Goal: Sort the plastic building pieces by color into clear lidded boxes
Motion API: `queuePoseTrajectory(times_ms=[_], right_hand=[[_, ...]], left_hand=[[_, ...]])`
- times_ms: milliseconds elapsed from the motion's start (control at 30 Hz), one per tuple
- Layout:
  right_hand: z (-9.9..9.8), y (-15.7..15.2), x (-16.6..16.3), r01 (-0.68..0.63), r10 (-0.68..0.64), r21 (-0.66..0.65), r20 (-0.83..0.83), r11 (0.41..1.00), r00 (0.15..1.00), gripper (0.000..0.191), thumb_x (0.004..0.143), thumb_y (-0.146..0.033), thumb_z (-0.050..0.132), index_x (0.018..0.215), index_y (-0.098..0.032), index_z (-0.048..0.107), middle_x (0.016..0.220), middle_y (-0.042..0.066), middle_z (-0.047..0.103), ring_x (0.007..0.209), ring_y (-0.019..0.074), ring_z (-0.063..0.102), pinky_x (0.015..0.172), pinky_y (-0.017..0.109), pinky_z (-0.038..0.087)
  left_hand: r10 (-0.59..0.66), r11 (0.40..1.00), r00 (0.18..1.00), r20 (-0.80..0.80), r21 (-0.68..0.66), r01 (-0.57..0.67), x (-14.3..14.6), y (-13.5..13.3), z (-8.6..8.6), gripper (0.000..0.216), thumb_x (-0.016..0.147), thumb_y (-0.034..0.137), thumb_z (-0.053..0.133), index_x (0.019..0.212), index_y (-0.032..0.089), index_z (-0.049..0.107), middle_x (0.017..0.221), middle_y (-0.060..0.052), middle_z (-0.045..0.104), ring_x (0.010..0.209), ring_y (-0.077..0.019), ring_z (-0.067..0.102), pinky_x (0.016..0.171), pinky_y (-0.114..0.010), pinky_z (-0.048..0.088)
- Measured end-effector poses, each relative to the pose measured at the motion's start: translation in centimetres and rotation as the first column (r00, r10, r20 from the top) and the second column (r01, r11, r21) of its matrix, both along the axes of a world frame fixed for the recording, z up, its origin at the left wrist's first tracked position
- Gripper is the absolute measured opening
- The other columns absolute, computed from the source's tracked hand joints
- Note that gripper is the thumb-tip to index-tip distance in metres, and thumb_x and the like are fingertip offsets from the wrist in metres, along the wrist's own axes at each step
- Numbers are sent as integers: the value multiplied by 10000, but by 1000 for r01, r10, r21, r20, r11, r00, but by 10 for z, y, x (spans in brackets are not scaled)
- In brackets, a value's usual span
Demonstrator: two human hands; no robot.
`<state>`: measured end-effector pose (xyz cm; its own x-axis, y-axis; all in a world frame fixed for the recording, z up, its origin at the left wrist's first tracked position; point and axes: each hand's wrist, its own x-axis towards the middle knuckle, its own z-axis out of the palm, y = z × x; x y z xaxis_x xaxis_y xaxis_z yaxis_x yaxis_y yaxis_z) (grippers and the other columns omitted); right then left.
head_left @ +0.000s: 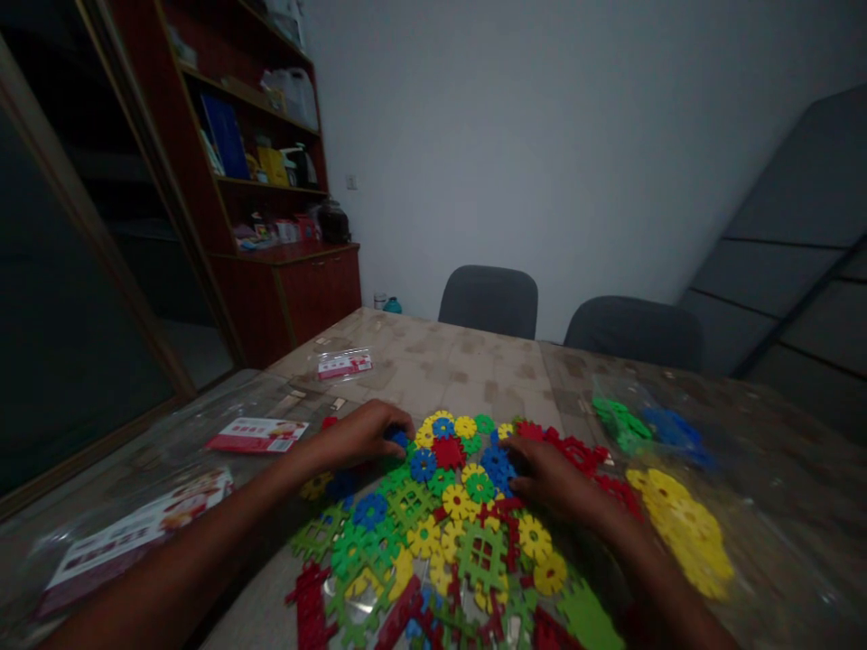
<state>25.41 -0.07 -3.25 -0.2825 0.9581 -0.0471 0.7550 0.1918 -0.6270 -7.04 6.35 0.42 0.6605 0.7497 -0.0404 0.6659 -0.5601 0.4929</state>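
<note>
My left hand [371,431] is at the far left side of a heap of plastic interlocking pieces. Its fingers curl, and a blue piece [398,439] shows between thumb and forefinger. At the heap's right side, my right hand [552,471] has thumb and fingers apart, touching or close beside blue flower-shaped discs [498,465]. Between the hands lie yellow flower discs [459,501], a red square piece [448,452] and green discs [480,487]. Nearer me are green lattice squares [482,552] and red pieces [312,605].
Clear bags with printed cards [257,434] lie on the table [467,366] at left. Another small packet [345,365] is farther back. On the right, a clear bag holds yellow discs [684,528], beside green [621,424] and blue pieces [677,433]. Grey chairs [489,298] stand behind the table.
</note>
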Motion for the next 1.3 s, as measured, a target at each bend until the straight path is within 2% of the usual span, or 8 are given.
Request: queuePoseTrajectory(times_ms=[133, 267, 433, 667, 767, 867, 1000, 1300], right_hand=[[0, 3, -1, 35, -35, 19, 1, 999, 999, 44, 765, -149, 601, 768, -193, 604, 781, 6, 654, 769, 190, 593, 659, 267, 386], [7, 6, -1, 45, -45, 19, 1, 999, 999, 183, 864, -270, 541, 692, -211, 515, 697, -15, 558, 688, 166, 524, 597, 265, 336], [10, 5, -8, -2, 4, -34, 44, 999, 999, 227, 833, -261, 588, 635, -217, 486, 636, -35, 516, 640, 149, 494, 566, 257, 311], [9, 9, -22, 3, 2, -45, 113, 999, 994, 50, 800, -159, 643, 778, -184, 607, 800, 9, 639, 785, 178, 586, 660, 259, 386], [9, 14, -22, 0, 9, -67, 133, 998, 991, 115, 784, -128, 692, 879, -174, 646, 858, 9, 665, 829, 185, 614, 705, 275, 436], [6, 21, -20, -10, 28, -111, 162, 994, 986, 130, 878, -244, 713, 966, -164, 661, 942, 16, 679, 861, 186, 643, 770, 338, 515], [3, 26, -18, -25, 52, -170, 158, 985, 986, 217, 961, -354, 655, 1060, -161, 662, 1047, 37, 686, 882, 180, 668, 787, 375, 571], [7, 20, -21, 17, -12, -124, 42, 992, 999, 220, 717, -89, 712, 902, -178, 633, 777, -42, 633, 775, 155, 596, 651, 233, 416]], left_hand=[[-2, 1000, 1000, -15, -29, 2, -11, 2, 8, 132, 755, 261, 713, 858, 179, 701, 819, 15, 717, 783, -198, 639, 700, -246, 420], [12, 999, 1000, -11, -36, -13, -18, 7, 9, 171, 765, 338, 711, 804, 175, 673, 725, 22, 667, 725, -195, 601, 633, -241, 391], [3, 999, 999, 36, -52, -1, -5, 5, -2, 219, 844, 363, 655, 948, 173, 683, 896, -9, 718, 835, -207, 634, 724, -247, 445], [-21, 998, 999, -48, -60, 18, -3, 3, -12, 198, 741, 153, 694, 933, 194, 723, 963, -22, 754, 902, -234, 658, 816, -291, 462], [5, 1000, 1000, -20, -1, -5, -1, 2, -9, 273, 787, 163, 675, 1055, 203, 704, 1065, -53, 733, 970, -248, 631, 869, -321, 455], [-29, 1000, 999, 21, -4, 29, 10, -4, -10, 353, 804, 171, 694, 1155, 204, 680, 1157, -65, 714, 1026, -245, 621, 909, -320, 453], [-53, 996, 998, 24, -67, 54, 21, -11, -16, 322, 770, 127, 722, 1083, 201, 707, 1092, -40, 744, 1000, -232, 647, 898, -301, 464], [5, 997, 999, 46, -75, -1, 17, -9, -16, 191, 699, 162, 743, 866, 186, 654, 926, -11, 700, 893, -230, 616, 790, -288, 434]])
